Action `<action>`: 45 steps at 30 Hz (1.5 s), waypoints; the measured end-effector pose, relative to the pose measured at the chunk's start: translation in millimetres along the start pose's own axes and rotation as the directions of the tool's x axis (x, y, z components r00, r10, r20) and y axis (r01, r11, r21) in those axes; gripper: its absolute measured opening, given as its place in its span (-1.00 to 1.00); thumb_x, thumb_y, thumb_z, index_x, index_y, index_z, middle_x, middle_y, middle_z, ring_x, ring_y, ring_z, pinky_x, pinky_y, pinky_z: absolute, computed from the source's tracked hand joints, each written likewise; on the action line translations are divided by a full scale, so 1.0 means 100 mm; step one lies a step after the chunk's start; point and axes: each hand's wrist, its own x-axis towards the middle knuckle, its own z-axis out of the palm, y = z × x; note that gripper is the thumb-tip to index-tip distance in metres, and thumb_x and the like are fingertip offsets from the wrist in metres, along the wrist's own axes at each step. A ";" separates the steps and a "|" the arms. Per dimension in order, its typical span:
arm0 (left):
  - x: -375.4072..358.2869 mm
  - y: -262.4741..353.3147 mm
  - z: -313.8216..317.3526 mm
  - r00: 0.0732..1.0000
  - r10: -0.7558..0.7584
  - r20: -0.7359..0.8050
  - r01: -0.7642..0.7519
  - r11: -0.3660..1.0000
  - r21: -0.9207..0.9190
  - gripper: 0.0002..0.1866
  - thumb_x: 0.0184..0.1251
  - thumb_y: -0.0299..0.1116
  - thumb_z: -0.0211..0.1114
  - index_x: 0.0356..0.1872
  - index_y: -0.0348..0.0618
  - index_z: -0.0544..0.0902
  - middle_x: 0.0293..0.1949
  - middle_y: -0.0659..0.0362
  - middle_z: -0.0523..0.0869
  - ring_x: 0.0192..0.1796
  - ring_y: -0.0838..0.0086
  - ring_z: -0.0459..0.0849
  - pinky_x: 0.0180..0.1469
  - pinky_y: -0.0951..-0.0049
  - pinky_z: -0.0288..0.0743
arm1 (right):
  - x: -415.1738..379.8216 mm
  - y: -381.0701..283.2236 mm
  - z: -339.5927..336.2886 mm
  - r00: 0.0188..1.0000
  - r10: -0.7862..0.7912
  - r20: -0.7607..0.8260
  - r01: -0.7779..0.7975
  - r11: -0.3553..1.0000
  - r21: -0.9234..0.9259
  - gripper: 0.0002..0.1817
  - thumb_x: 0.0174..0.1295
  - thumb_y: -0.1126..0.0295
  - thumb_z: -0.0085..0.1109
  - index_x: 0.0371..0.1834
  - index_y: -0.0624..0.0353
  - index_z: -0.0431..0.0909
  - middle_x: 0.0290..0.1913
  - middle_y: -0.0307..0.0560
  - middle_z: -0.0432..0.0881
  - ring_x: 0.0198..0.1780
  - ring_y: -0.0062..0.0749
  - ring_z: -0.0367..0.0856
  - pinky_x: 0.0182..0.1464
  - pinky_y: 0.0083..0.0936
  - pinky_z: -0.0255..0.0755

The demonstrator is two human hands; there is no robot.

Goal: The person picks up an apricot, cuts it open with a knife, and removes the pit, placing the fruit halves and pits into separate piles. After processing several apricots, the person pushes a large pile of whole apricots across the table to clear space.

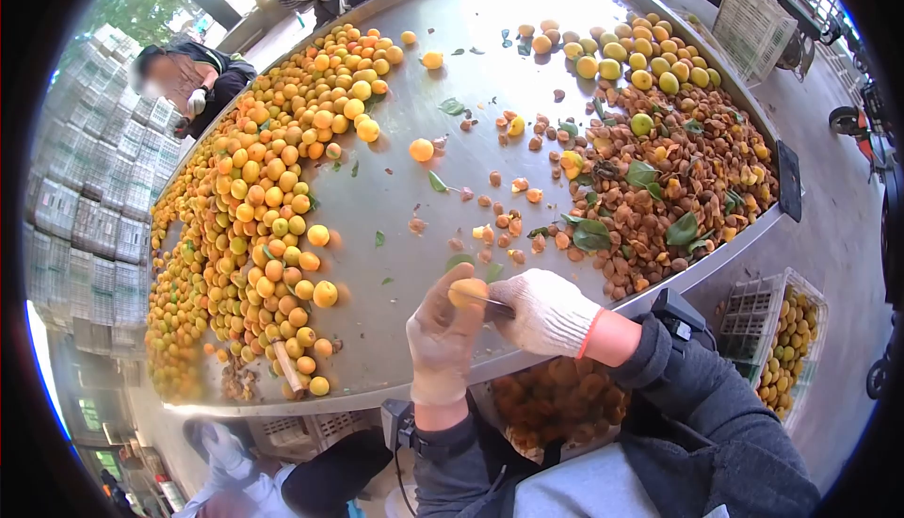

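Note:
My left hand, in a thin pale glove, grips a yellow-orange apricot between thumb and fingers. My right hand, in a white knit glove with an orange cuff edge, is closed around a small knife, its blade right at the fruit. Both hands are above the near edge of the metal table. Beyond them lie loose brown pits and green leaves. Below my hands, partly hidden by my arms, is a container of orange-brown apricot pieces.
Whole apricots are heaped on the left; pits and leaves form a pile on the right, with greener fruit behind. A crate of apricots stands at lower right. Other people work along the table; stacked crates stand at left.

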 end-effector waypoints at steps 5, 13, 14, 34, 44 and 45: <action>0.01 -0.07 0.11 0.993 0.121 -0.016 -0.119 0.989 0.092 -0.50 0.09 -0.60 0.45 0.10 -0.41 0.53 -0.17 0.18 0.66 -0.13 0.55 0.61 -0.02 0.56 0.52 | 0.07 0.05 0.03 0.999 -0.006 0.037 0.009 0.995 -0.099 -0.85 0.08 0.43 0.09 -0.30 0.14 0.61 -0.45 0.15 0.62 -0.36 0.14 0.60 -0.31 -0.16 0.47; -0.02 0.01 0.09 0.995 -0.044 -0.086 0.047 0.998 0.042 -0.50 0.02 -0.68 0.46 0.05 -0.43 0.55 -0.19 0.14 0.67 -0.16 0.54 0.64 -0.05 0.59 0.55 | 0.12 0.14 -0.01 0.946 0.030 0.322 -0.113 0.963 0.245 -0.83 0.09 0.38 0.19 -0.34 0.24 0.66 -0.40 0.20 0.64 -0.34 0.03 0.61 -0.24 -0.29 0.45; -0.02 0.01 0.08 0.998 -0.035 -0.060 0.039 0.997 0.061 -0.50 0.02 -0.69 0.46 0.06 -0.43 0.55 -0.18 0.13 0.68 -0.15 0.53 0.64 -0.04 0.58 0.55 | 0.11 0.14 -0.02 0.947 0.032 0.321 -0.115 0.963 0.243 -0.83 0.09 0.38 0.19 -0.34 0.24 0.66 -0.40 0.20 0.64 -0.34 0.03 0.61 -0.24 -0.29 0.45; -0.04 -0.06 0.18 0.985 0.152 -0.081 -0.147 0.987 0.064 -0.62 0.13 -0.58 0.43 0.00 -0.38 0.60 -0.07 0.10 0.70 -0.07 0.54 0.62 -0.01 0.56 0.52 | 0.02 -0.01 0.03 1.000 0.014 0.013 -0.013 0.998 -0.069 -0.87 0.07 0.43 0.12 -0.34 0.18 0.61 -0.46 0.16 0.63 -0.37 0.09 0.61 -0.32 -0.18 0.48; -0.02 0.06 -0.03 0.992 0.044 0.118 -0.049 0.998 0.043 -0.57 0.10 -0.70 0.36 0.05 -0.38 0.56 -0.05 0.01 0.69 -0.02 0.45 0.65 0.04 0.52 0.54 | 0.09 0.11 -0.03 0.919 -0.155 0.363 -0.043 0.875 0.482 -0.81 0.12 0.40 0.15 -0.25 0.25 0.65 -0.35 0.11 0.67 -0.27 -0.13 0.65 -0.16 -0.36 0.47; -0.02 0.08 -0.05 0.987 0.011 0.158 -0.011 1.000 -0.006 -0.55 0.09 -0.72 0.35 0.07 -0.38 0.55 -0.04 0.00 0.69 -0.01 0.42 0.66 0.05 0.50 0.54 | 0.08 0.12 -0.02 0.927 -0.108 0.359 -0.032 0.931 0.365 -0.80 0.11 0.41 0.15 -0.23 0.25 0.65 -0.34 0.10 0.68 -0.27 -0.14 0.65 -0.15 -0.35 0.47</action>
